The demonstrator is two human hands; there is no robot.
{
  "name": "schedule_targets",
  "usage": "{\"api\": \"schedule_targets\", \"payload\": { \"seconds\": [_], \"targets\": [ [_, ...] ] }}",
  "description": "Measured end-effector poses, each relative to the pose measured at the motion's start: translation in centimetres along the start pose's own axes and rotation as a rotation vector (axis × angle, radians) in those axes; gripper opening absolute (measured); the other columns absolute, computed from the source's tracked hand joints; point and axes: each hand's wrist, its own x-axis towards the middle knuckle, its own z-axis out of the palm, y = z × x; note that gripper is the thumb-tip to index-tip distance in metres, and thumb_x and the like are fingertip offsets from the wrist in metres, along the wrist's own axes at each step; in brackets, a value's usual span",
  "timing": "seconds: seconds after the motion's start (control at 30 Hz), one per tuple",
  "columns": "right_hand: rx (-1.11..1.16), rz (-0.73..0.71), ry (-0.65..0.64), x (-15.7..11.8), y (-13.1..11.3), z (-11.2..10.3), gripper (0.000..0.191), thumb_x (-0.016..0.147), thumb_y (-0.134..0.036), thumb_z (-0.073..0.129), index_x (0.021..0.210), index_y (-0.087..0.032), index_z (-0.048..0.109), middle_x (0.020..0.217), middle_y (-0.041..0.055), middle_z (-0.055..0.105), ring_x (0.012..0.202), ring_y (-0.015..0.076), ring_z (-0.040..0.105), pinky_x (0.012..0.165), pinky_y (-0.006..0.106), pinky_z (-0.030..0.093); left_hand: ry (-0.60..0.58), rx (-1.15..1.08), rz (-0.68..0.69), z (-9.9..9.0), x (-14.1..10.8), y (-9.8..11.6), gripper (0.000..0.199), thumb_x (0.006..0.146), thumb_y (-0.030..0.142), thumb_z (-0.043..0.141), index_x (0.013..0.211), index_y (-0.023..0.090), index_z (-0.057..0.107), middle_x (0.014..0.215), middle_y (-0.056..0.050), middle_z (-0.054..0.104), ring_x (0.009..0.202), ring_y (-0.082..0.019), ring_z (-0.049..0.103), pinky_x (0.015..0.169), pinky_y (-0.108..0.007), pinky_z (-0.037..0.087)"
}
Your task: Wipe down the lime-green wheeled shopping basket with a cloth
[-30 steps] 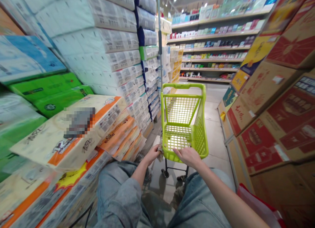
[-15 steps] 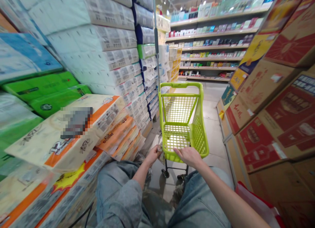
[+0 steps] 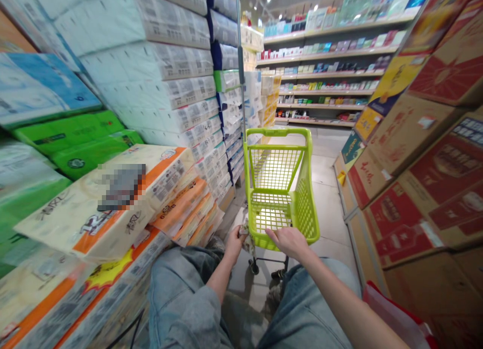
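A small lime-green shopping cart (image 3: 310, 183) with a grid basket stands between my knees on black wheels. My right hand (image 3: 290, 240) is closed over the near rim of its basket. Beside the near left corner, my left hand (image 3: 234, 243) is closed on a crumpled, greyish cloth (image 3: 249, 242), which hangs down against the cart; it looks like a rag. A thin grey pole (image 3: 240, 62) rises along the cart's left side. Nothing shows inside the basket.
Stacked packs of tissue paper (image 3: 177, 62) rise on the left, with a dark, pixelated object (image 3: 123, 188) on a nearer pack (image 3: 64, 223). Red and brown cartons (image 3: 400, 213) line the right. Shelves of small boxes (image 3: 332, 73) stand at the back.
My left hand has shifted slightly, and more of the cloth now hangs beside the cart's corner. My right hand keeps its place on the rim. The view has moved a little.
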Motion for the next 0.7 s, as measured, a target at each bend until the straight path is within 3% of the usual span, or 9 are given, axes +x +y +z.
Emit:
{"api": "schedule_targets", "payload": {
  "seconds": [0.2, 0.4, 0.53, 0.7],
  "targets": [
    [0.018, 0.007, -0.006, 0.0, -0.3, -0.1, 0.085, 0.086, -0.062, 0.001, 0.073, -0.015, 0.070, 0.075, 0.0137, 0.069, 0.077, 0.0221, 0.065, 0.071, 0.030, 0.042, 0.068, 0.021, 0.005, 0.0, -0.7, 0.2, 0.017, 0.070, 0.031, 0.060, 0.077, 0.015, 0.056, 0.071, 0.001, 0.060, 0.069, -0.013, 0.053, 0.064, -0.022, 0.042],
    [0.015, -0.021, 0.008, 0.4, -1.3, 0.0, 0.085, 0.085, -0.062, -0.001, 0.073, -0.016, 0.070, 0.075, 0.0128, 0.069, 0.075, 0.0224, 0.065, 0.067, 0.029, 0.042, 0.247, -0.173, -0.035, 0.0, -1.1, 0.7, 0.029, 0.076, 0.035, 0.055, 0.097, 0.015, 0.057, 0.096, -0.005, 0.065, 0.089, -0.016, 0.058, 0.079, -0.027, 0.046],
    [0.039, -0.009, -0.002, 0.6, -2.1, 0.0, 0.085, 0.086, -0.061, -0.001, 0.075, -0.016, 0.070, 0.076, 0.0129, 0.069, 0.077, 0.0216, 0.065, 0.069, 0.029, 0.042, 0.223, -0.216, -0.055, 0.0, -0.3, 1.9, 0.030, 0.075, 0.031, 0.054, 0.100, 0.016, 0.060, 0.102, -0.006, 0.066, 0.097, -0.018, 0.059, 0.084, -0.028, 0.047],
    [0.052, -0.009, 0.002, 0.5, -2.7, 0.0, 0.085, 0.087, -0.060, -0.001, 0.075, -0.015, 0.070, 0.076, 0.0132, 0.069, 0.077, 0.0211, 0.065, 0.069, 0.029, 0.042, 0.207, -0.234, 0.059, 0.1, 0.4, 3.7, 0.037, 0.081, 0.031, 0.049, 0.116, 0.019, 0.055, 0.118, -0.006, 0.060, 0.112, -0.018, 0.053, 0.091, -0.029, 0.044]
  ]
}}
